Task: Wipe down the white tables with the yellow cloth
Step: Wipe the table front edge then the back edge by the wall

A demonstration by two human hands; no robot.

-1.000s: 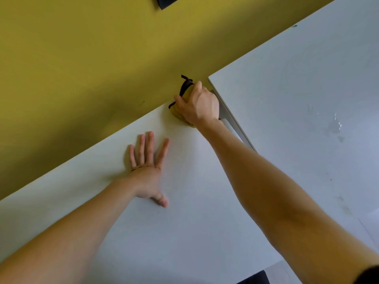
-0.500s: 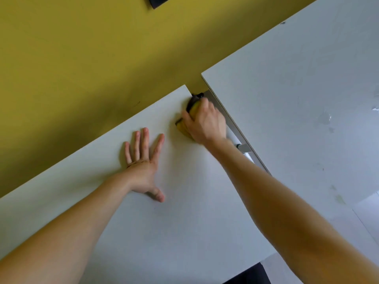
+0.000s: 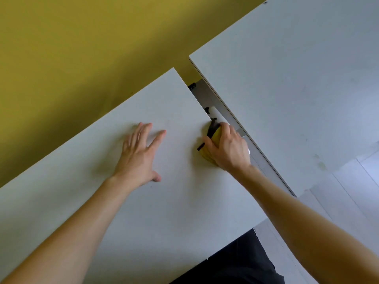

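A white table (image 3: pixel 168 201) fills the lower left of the head view. My left hand (image 3: pixel 139 154) rests flat on it with fingers spread. At the table's right edge my right hand (image 3: pixel 227 148) grips a bunched yellow cloth (image 3: pixel 215 135) with black trim and presses it on the surface. Most of the cloth is hidden under the hand. A second white table (image 3: pixel 287 89) lies to the right, across a narrow gap.
A yellow wall (image 3: pixel 82 48) runs behind both tables. Grey metal frame parts (image 3: pixel 207 95) show in the gap between the tabletops. The right table carries small marks and stains (image 3: pixel 322 165). Dark clothing (image 3: pixel 235 265) appears at the bottom, with pale floor at the lower right.
My right hand has slid the cloth from the table's far right corner back along the right edge towards me. My left hand stays flat on the table.
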